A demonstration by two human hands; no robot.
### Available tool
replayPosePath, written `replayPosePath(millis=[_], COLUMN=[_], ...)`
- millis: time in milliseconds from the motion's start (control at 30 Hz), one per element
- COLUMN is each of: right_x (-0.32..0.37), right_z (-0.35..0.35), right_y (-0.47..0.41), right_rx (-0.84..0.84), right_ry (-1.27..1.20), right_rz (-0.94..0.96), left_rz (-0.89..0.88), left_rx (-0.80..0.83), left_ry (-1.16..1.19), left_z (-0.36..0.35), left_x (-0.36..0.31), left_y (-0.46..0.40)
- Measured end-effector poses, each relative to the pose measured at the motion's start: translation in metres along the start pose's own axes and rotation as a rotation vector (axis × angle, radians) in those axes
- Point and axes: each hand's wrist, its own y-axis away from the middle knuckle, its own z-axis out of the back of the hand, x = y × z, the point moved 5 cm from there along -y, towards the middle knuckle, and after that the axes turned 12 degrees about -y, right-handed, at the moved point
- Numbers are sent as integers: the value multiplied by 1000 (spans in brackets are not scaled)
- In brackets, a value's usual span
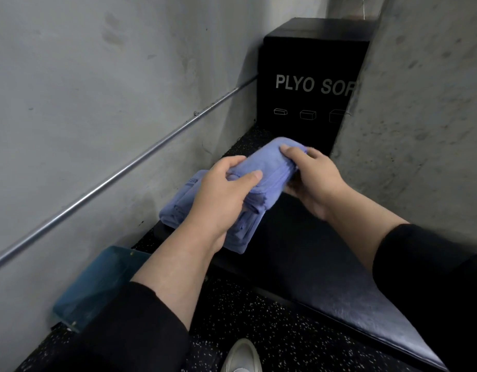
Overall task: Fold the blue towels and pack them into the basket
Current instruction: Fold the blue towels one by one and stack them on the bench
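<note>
Blue folded towel (269,167) is held up between both hands in the head view: the left hand (221,194) curls its grip round the near end, thumb on top, and the right hand (312,178) pinches the far end. Just below it, a stack of folded blue towels (183,205) lies on the dark padded table (326,264), close to the grey wall (84,103). A black box marked "PLYO SOF" (310,84) stands behind. A teal translucent container (95,285) sits on the speckled floor (259,331) by the left sleeve (130,331).
</note>
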Motion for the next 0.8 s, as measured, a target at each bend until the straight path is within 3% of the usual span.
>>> replayPosePath(millis=[67, 167, 267, 367, 467, 633, 800], right_x=[-11, -27, -45, -64, -81, -82, -73], right_z=[21, 54, 71, 69, 63, 59, 57], right_y=[9, 14, 12, 7, -4, -15, -5], right_rx=[-13, -84, -101, -75, -61, -84, -93], right_ry=[-35, 33, 204, 310, 388, 913, 1054], right_rz=[-100, -107, -129, -166, -201, -52, 58], left_rz=[50, 156, 81, 21, -12, -37, -79], left_rx=[134, 270, 80, -62, -107, -158, -139], left_ry=[-67, -241, -543, -591, -598, -607, -628], left_z=[-13, -22, -4, 10, 11, 11, 1], left_x=[4, 19, 20, 13, 9, 6, -1], left_y=[6, 9, -1, -6, -7, -11, -9])
